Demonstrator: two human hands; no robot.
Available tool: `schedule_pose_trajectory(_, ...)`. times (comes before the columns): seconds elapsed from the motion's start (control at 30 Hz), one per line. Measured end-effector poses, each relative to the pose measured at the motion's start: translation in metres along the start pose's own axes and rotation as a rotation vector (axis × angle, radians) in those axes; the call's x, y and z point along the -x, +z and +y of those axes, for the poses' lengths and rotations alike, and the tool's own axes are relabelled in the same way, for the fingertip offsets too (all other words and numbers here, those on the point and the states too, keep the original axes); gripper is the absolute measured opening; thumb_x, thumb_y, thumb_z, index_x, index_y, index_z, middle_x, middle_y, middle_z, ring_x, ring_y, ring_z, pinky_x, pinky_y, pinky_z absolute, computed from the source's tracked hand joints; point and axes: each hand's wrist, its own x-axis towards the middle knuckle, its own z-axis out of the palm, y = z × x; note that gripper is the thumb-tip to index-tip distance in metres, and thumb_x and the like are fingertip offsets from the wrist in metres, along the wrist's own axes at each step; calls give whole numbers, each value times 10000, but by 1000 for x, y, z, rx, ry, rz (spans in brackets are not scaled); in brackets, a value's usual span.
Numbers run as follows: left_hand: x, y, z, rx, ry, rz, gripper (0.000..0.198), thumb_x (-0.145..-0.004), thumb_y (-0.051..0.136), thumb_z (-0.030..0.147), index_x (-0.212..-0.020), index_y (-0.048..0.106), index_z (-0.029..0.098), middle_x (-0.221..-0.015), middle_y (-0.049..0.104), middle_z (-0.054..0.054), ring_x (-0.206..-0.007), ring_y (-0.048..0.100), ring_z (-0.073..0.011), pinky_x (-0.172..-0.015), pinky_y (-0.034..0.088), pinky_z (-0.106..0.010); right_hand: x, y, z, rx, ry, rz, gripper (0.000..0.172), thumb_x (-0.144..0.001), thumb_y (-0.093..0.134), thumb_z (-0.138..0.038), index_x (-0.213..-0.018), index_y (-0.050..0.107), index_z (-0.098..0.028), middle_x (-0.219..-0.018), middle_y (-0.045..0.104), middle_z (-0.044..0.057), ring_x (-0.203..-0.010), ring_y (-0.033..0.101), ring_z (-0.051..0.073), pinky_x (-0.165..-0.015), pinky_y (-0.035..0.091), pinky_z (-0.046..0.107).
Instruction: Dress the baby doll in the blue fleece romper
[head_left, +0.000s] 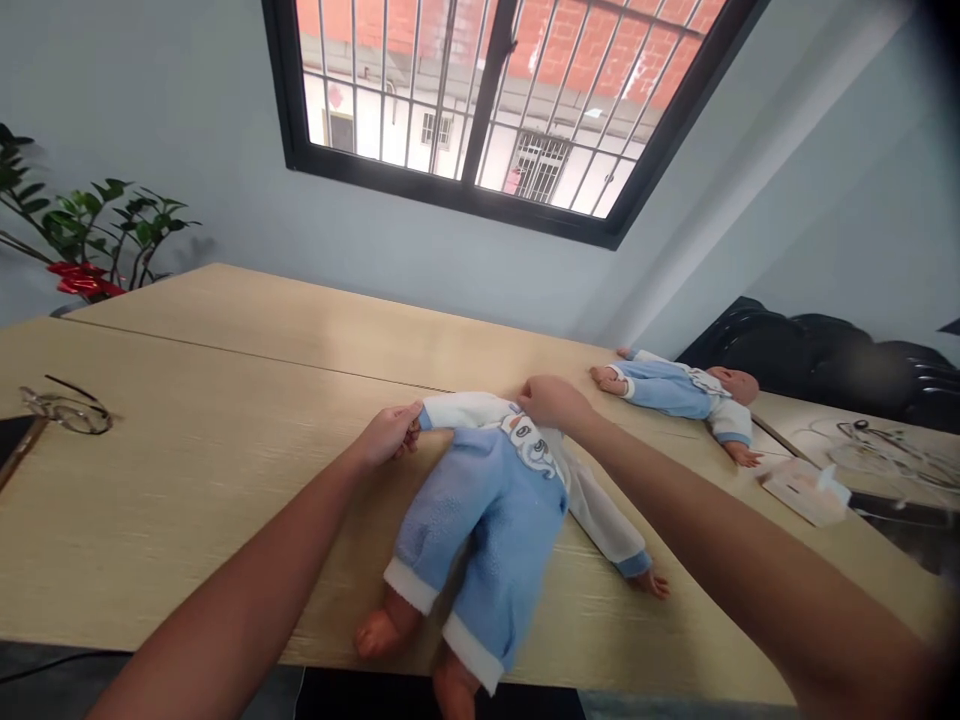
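Note:
A doll (502, 500) in a blue and white outfit lies on its back on the wooden table (187, 440), its feet toward the near edge. At the blue cuff of one white sleeve, my left hand (394, 434) is closed, pinching the cuff or the doll's hand. My right hand (553, 402) is closed at the neck of the outfit, above the cartoon face on its chest. The doll's head is not visible. Its other arm stretches out to the right, with the small hand bare.
A second doll (675, 388) lies at the back right, near a tissue box (806, 490) and tangled cables (892, 440). Glasses (71, 412) rest at the left. Black chairs (817, 350) stand behind the right side; a plant (112, 230) is at the back left.

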Motion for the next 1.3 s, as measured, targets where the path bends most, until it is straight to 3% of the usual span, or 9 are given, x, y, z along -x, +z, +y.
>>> schedule_pose_trajectory(0.13, -2, 2, -3, -30, 17, 17, 538, -903, 474, 712, -700, 472, 214, -548, 544, 7, -437, 457, -109, -396, 249, -228, 33, 6, -33, 2, -184, 121, 410, -1043, 387, -418, -1175, 717, -213, -1190, 749, 129, -1014, 692, 266, -840, 460, 335)
schedule_pose_trajectory(0.23, -3, 3, -6, -47, 30, 26, 532, -900, 472, 715, -718, 477, 215, -567, 536, 15, -444, 471, -110, -389, 249, -227, 51, 16, -60, 41, -356, 19, 441, -1014, 439, -522, -1110, 739, -213, -1098, 774, 125, -952, 712, 265, -805, 477, 327)
schedule_pose_trajectory(0.37, -2, 4, -6, -88, 38, 31, 531, -907, 442, 721, -740, 473, 217, -600, 537, 16, -466, 494, -114, -391, 268, -223, 50, 17, -70, 106, -262, -41, 376, -975, 504, -409, -1076, 754, -148, -1084, 771, 175, -949, 723, 282, -771, 483, 323)
schedule_pose_trajectory(0.5, -1, 4, -5, -168, 50, 33, 538, -920, 406, 715, -742, 487, 214, -605, 549, 10, -486, 503, -127, -430, 321, -237, 47, 0, -50, 35, -177, -42, 372, -966, 531, -457, -1007, 744, -154, -1021, 776, 165, -902, 718, 289, -742, 465, 331)
schedule_pose_trajectory(0.63, 2, 0, -5, -314, 85, 78, 515, -943, 407, 665, -756, 543, 205, -662, 614, -18, -560, 558, -161, -527, 390, -265, 67, -10, -10, -168, -132, 77, 294, -1000, 493, -433, -1038, 677, -208, -1104, 752, 117, -968, 678, 266, -763, 427, 317)
schedule_pose_trajectory(0.83, 7, -5, -2, -593, 159, 186, 453, -953, 457, 590, -778, 631, 210, -810, 689, -76, -773, 621, -233, -681, 412, -296, 118, 35, 45, -493, -135, -34, 346, -1028, 411, -453, -863, 596, -211, -879, 696, 58, -816, 619, 225, -701, 409, 316)
schedule_pose_trajectory(1.0, 7, -5, 0, -754, 185, 193, 416, -955, 477, 536, -835, 699, 205, -973, 710, -112, -1001, 640, -271, -864, 447, -325, 141, 75, 55, -742, -184, 94, 215, -913, 581, -391, -800, 519, -219, -816, 582, 12, -773, 514, 198, -697, 397, 311)
schedule_pose_trajectory(1.17, 14, -5, 0, -923, 161, 243, 409, -974, 450, 513, -997, 717, 204, -1100, 695, -111, -1055, 652, -276, -930, 471, -348, 140, 88, 65, -1290, -96, -53, 365, -948, 497, -540, -810, 528, -204, -749, 515, -21, -669, 471, 148, -642, 389, 280)
schedule_pose_trajectory(1.3, 23, 9, 18, -1042, 234, 415, 398, -974, 464, 487, -1166, 667, 203, -1279, 613, -131, -1014, 668, -284, -912, 511, -403, 139, 86, 67, -1292, -106, -187, 377, -879, 611, -556, -873, 632, -180, -748, 572, -13, -640, 478, 136, -580, 349, 258)
